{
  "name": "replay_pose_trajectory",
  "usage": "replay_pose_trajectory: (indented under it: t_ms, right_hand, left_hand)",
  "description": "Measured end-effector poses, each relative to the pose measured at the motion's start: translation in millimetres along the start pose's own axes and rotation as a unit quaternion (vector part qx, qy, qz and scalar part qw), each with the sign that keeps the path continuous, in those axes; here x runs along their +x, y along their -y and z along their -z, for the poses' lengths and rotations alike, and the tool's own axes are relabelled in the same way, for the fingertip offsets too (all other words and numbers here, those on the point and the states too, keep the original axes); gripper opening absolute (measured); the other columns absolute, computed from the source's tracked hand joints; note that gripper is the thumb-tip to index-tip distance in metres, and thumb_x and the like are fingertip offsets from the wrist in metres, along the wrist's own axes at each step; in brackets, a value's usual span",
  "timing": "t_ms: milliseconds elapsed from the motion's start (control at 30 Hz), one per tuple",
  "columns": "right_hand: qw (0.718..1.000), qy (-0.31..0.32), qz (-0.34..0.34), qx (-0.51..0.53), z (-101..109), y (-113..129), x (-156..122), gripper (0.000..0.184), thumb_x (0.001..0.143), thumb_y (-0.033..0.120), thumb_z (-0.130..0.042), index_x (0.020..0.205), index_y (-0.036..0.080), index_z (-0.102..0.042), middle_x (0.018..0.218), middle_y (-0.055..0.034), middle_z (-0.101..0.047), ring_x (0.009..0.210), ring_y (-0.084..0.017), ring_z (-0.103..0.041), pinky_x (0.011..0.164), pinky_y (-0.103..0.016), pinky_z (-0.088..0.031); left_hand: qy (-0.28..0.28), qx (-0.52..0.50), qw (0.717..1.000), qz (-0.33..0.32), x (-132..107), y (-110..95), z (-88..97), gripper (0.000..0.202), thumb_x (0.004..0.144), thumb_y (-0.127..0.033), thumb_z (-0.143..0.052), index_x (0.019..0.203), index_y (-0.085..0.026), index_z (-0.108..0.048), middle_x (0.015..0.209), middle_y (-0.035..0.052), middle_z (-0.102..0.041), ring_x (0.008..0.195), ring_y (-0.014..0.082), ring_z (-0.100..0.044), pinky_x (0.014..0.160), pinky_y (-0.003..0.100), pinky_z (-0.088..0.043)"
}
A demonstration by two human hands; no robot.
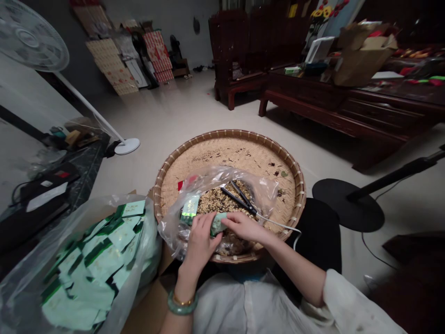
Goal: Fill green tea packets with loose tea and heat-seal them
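Observation:
A small pale-green sachet is between my two hands, low over a clear plastic bag. My left hand grips its left side, fingers curled round it. On its upper right, the fingers of my right hand pinch the edge. The open plastic bag holds a loose mix of pale and dark dried bits. A black hair straightener with its arms apart lies on the mix, its white cord running right. Another green sachet stands at the bag's left side.
The bag rests in a round woven bamboo tray with dark crumbs on it. At left, a big plastic bag is full of green sachets. A fan base stands right; a white fan stands far left.

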State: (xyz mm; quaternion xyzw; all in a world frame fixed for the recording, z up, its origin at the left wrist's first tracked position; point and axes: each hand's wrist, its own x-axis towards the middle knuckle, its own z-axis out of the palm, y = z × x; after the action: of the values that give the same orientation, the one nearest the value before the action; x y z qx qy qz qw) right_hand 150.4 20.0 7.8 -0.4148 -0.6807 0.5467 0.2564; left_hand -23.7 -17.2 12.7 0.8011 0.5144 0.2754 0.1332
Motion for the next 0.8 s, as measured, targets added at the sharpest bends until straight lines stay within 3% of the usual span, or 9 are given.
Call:
replay_pose_trajectory:
  t_ms: [67,167,267,367,433,500,700,800]
  right_hand:
    - [1.000,0.001,0.007,-0.011,-3.4,3.8,-0.2,0.033,0.088,0.038,-0.045,0.069,0.015,-0.059,0.065,0.0003,-0.057,0.062,-0.013,-0.048,0.061,-0.025,-0.038]
    - [0.999,-0.012,0.032,0.041,2.6,11.2,-2.2,0.032,0.089,0.039,-0.044,0.079,0.015,-0.063,0.076,-0.0026,-0.064,0.073,-0.017,-0.057,0.070,-0.028,-0.043]
    - [0.992,-0.088,0.026,0.082,19.4,13.2,-7.8,0.035,0.090,0.042,-0.044,0.102,0.016,-0.064,0.095,-0.0067,-0.067,0.090,-0.020,-0.061,0.082,-0.034,-0.046]
    - [0.991,-0.124,-0.005,-0.049,28.9,6.2,-16.0,0.048,0.079,0.037,-0.064,0.123,0.018,-0.056,0.110,-0.0101,-0.061,0.094,-0.022,-0.060,0.085,-0.037,-0.046]
    - [0.984,-0.096,-0.025,-0.149,25.3,-0.4,-19.0,0.074,0.067,0.028,-0.076,0.134,0.018,-0.047,0.117,-0.0119,-0.054,0.099,-0.024,-0.057,0.089,-0.038,-0.045]
    - [0.976,-0.068,-0.035,-0.206,16.9,-5.7,-16.4,0.085,0.062,0.021,-0.078,0.138,0.019,-0.042,0.119,-0.0119,-0.050,0.104,-0.025,-0.055,0.092,-0.037,-0.043]
    - [0.966,-0.078,0.024,-0.245,8.8,-5.4,19.6,0.050,0.073,0.010,-0.068,0.121,0.018,-0.058,0.103,-0.0082,-0.058,0.095,-0.020,-0.057,0.087,-0.032,-0.043]
    - [0.955,-0.093,0.015,-0.282,13.3,-1.0,33.3,0.043,0.080,0.021,-0.066,0.121,0.015,-0.058,0.105,-0.0118,-0.059,0.099,-0.023,-0.055,0.089,-0.034,-0.041]
  left_hand:
    - [-0.002,-0.004,1.000,-0.003,1.3,-2.6,-0.5,0.050,0.074,-0.013,-0.063,0.122,-0.019,-0.051,0.114,0.0095,-0.062,0.107,0.0270,-0.052,0.094,0.047,-0.045]
    - [-0.031,-0.010,0.999,0.012,2.4,-1.4,1.0,0.043,0.074,-0.012,-0.062,0.115,-0.020,-0.056,0.108,0.0083,-0.064,0.102,0.0258,-0.056,0.091,0.044,-0.048]
    - [-0.074,-0.013,0.996,0.050,1.8,5.7,5.6,0.037,0.074,-0.016,-0.063,0.111,-0.019,-0.058,0.105,0.0082,-0.066,0.100,0.0249,-0.059,0.089,0.043,-0.049]
    - [-0.101,-0.031,0.989,0.105,0.5,13.5,9.4,0.038,0.073,-0.022,-0.065,0.110,-0.018,-0.058,0.107,0.0092,-0.065,0.097,0.0241,-0.061,0.080,0.038,-0.053]
    - [-0.113,-0.049,0.982,0.142,0.0,16.4,10.4,0.039,0.073,-0.025,-0.065,0.111,-0.018,-0.058,0.107,0.0099,-0.065,0.092,0.0229,-0.063,0.072,0.034,-0.055]
    - [-0.120,-0.059,0.977,0.167,-0.2,17.1,10.6,0.040,0.072,-0.026,-0.066,0.110,-0.017,-0.059,0.106,0.0097,-0.065,0.087,0.0215,-0.064,0.068,0.032,-0.055]
    - [-0.125,-0.055,0.971,0.199,-0.7,15.1,13.5,0.041,0.072,-0.029,-0.067,0.111,-0.018,-0.059,0.103,0.0077,-0.066,0.072,0.0168,-0.064,0.070,0.033,-0.055]
    - [-0.127,-0.054,0.969,0.206,-1.6,15.5,14.7,0.042,0.072,-0.030,-0.067,0.112,-0.019,-0.059,0.104,0.0075,-0.066,0.070,0.0159,-0.064,0.070,0.033,-0.055]
